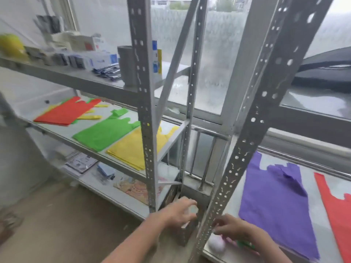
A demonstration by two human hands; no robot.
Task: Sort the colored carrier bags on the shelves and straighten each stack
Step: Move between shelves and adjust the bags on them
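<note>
Two shelving units in view, bags on both. Left unit, middle shelf (62,130): far-left mixed pile with red bags (66,112) on top and yellow and green edges poking out beneath, unsorted by the look of it; then a green stack (106,134) and a yellow stack (133,149) lying side by side, fairly square.

Right unit, near shelf (231,204): purple stack (273,200), long axis running from near right to far left, handles at the far end, one handle folded over. Just right of it, a second red stack (336,211), partly cut off by the frame edge.

Right hand (237,227) sits at the near left corner of the purple stack, fingers curled together. It seems to be on small pink and green items beside a white round object (216,244); blur hides whether it actually pinches anything. Left hand (180,209) hangs in the gap between the two units, fingers loosely bent, holding nothing I can make out.

Judgement: purple stack lies far and right of the right hand, and that hand is clearly the nearer one. Left hand would have to pass the slotted upright (245,149) to reach it. Squaring the purple stack would mean working along its diagonal axis, starting with the flipped handle.
</note>
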